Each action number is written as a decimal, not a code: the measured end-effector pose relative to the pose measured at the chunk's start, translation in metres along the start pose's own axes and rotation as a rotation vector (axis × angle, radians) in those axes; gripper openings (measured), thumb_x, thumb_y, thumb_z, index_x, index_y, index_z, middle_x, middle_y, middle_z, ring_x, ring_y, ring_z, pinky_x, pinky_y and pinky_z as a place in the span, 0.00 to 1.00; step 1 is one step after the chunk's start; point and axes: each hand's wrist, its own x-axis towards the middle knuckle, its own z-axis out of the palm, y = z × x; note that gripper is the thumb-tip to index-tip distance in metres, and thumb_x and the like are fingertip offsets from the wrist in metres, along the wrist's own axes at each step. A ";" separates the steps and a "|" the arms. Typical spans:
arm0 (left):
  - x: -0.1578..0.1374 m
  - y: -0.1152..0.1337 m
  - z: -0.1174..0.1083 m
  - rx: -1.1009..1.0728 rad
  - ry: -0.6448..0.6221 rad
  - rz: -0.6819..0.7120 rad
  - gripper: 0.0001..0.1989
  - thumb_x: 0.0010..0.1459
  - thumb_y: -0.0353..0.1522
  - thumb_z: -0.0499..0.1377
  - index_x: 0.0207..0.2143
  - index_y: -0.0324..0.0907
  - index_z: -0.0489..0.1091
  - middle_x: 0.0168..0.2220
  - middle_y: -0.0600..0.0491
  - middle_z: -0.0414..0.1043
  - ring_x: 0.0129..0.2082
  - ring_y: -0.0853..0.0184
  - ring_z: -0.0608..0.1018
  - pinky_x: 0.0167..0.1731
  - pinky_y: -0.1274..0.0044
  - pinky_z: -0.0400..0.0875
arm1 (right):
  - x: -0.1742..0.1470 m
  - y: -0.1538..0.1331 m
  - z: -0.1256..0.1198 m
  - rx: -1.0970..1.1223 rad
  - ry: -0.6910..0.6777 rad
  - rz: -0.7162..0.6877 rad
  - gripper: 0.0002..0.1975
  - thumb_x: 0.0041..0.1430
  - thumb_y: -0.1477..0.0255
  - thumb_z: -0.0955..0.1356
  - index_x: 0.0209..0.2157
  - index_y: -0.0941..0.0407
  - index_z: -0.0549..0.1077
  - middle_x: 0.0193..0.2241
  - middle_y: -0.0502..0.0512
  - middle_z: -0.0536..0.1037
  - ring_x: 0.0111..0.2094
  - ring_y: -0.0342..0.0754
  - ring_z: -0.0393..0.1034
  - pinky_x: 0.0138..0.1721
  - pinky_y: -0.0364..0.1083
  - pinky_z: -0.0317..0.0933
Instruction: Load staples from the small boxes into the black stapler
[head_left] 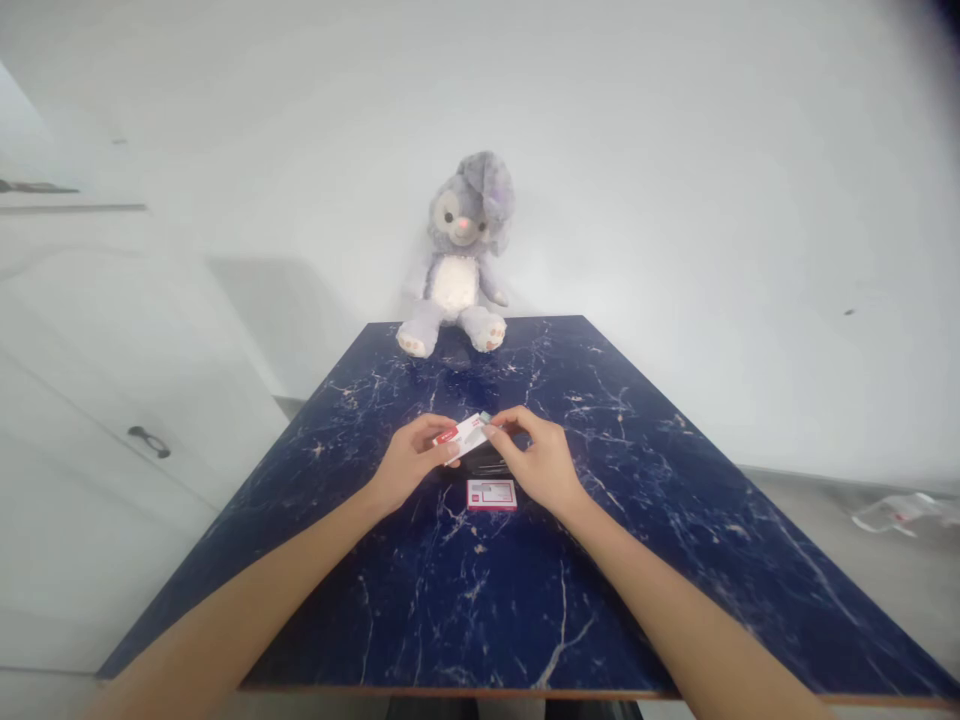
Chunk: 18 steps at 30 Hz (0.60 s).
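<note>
Above the middle of the table, my left hand [417,455] grips a small white and red cardboard box [465,438] between thumb and fingers. The box is tilted, its right end higher. At that end my right hand [536,450] pinches a small grey-green piece [485,417]; whether it is part of the box or a separate item I cannot tell. Just below the hands lies a dark, shiny object [484,462], partly hidden by them. Nearer to me, a second small box [492,494], white with red edges, lies flat on the table.
The blue marbled table [525,620] reaches to the white wall [675,200]. A grey plush toy [456,270] sits at its far edge. To the left stands a white cabinet door with a dark handle [150,441]. A clear plastic bag [904,512] lies on the floor at right.
</note>
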 end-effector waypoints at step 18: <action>0.002 0.031 -0.018 0.070 -0.505 -0.297 0.19 0.49 0.32 0.69 0.44 0.40 0.77 0.42 0.44 0.78 0.37 0.63 0.80 0.34 0.74 0.77 | 0.012 0.018 -0.011 0.133 0.227 0.192 0.18 0.66 0.60 0.60 0.47 0.55 0.73 0.29 0.52 0.77 0.29 0.46 0.71 0.35 0.46 0.66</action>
